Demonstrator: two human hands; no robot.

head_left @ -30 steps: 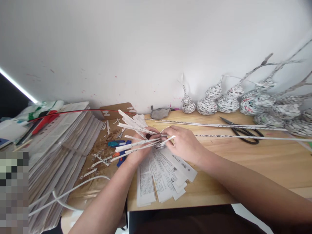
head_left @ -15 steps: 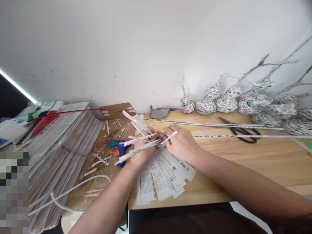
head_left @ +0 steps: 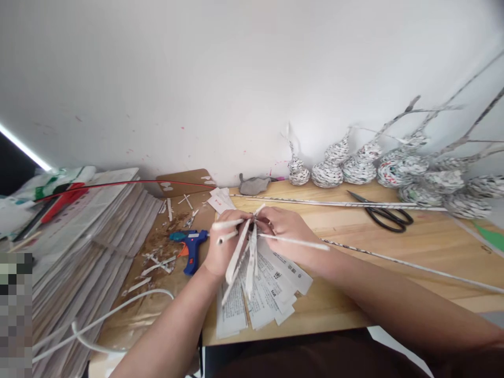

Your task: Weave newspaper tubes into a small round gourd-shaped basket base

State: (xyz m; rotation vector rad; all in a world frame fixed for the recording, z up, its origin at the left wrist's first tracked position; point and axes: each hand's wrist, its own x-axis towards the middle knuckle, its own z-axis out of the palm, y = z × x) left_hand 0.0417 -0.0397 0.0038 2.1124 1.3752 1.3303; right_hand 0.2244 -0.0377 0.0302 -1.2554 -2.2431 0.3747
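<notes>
A bundle of rolled-paper sticks point(head_left: 238, 254) fans out toward me from a small dark centre between my hands. My left hand point(head_left: 223, 244) is closed round the bundle's left side, with several sticks crossing over it. On the right side, my right hand point(head_left: 281, 226) pinches at the same centre; one stick points right across its wrist. Beyond that wrist a long printed paper stick point(head_left: 394, 262) stretches to the right. Printed paper strips point(head_left: 271, 289) lie spread beneath both hands. The woven part at the centre is mostly hidden by fingers.
A blue glue gun point(head_left: 192, 249) and paper scraps point(head_left: 159, 265) lie left of my hands, beside a tall newspaper stack point(head_left: 90, 252). Black scissors point(head_left: 384, 212) and long paper sticks point(head_left: 315, 202) are at the right. Woven paper gourds point(head_left: 328, 170) stand along the wall.
The bundle has turned, so its sticks now point down toward me instead of left. The long stick at the right has swung nearer to me. The view has shifted slightly.
</notes>
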